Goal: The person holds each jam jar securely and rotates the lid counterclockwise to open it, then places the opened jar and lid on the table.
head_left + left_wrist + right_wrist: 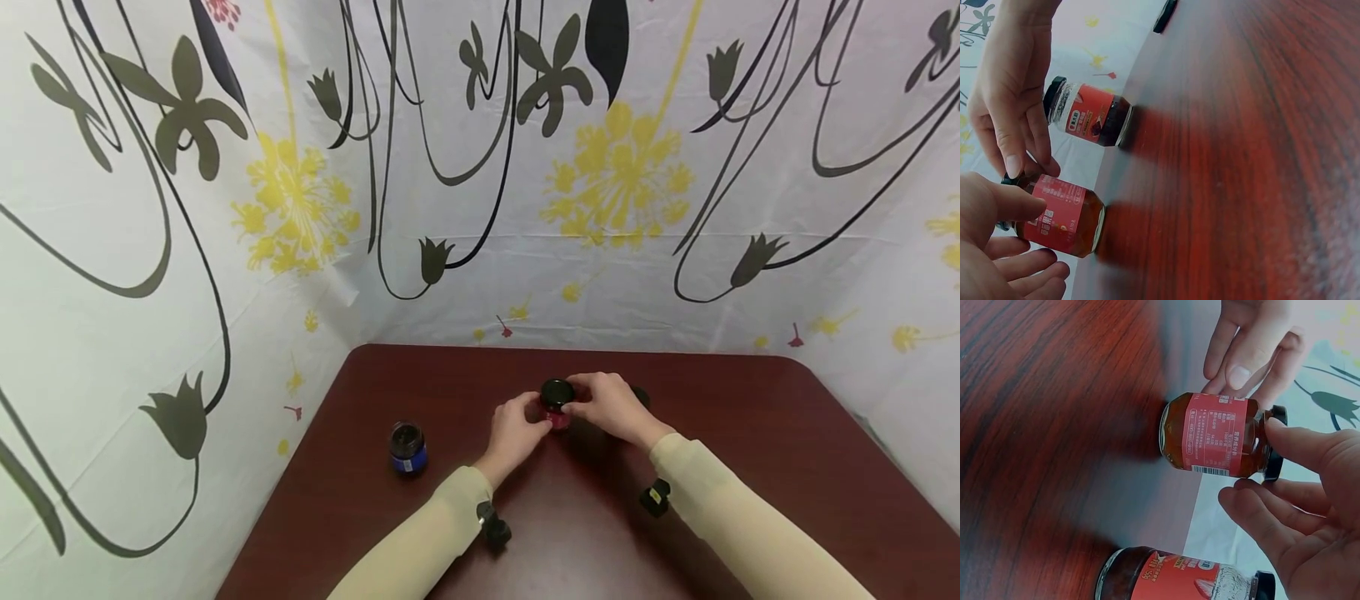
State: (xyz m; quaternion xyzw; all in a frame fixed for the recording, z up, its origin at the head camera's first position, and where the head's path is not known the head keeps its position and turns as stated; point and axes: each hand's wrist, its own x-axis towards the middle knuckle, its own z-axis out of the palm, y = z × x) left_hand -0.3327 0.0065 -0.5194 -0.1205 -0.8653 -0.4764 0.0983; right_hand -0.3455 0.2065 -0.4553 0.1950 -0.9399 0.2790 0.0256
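Note:
A glass jar [557, 420] with a pink-red label, amber contents and a black lid [1275, 444] stands on the table between both hands. My left hand [517, 429] holds its body from the left, the thumb on the label and the other fingers round the far side. From the right, my right hand [611, 404] grips the lid between thumb and fingers. A second jar [1091, 114], with a red label, dark contents and its own black lid, stands beside it; in the head view my right hand mostly hides it.
At the left of the dark red-brown table [360, 525] stands a blue-labelled jar [408, 450] with no lid on its mouth. A black disc-shaped piece [1165, 16] lies farther along the tabletop. Flower-patterned cloth [465, 217] hangs behind and at both sides.

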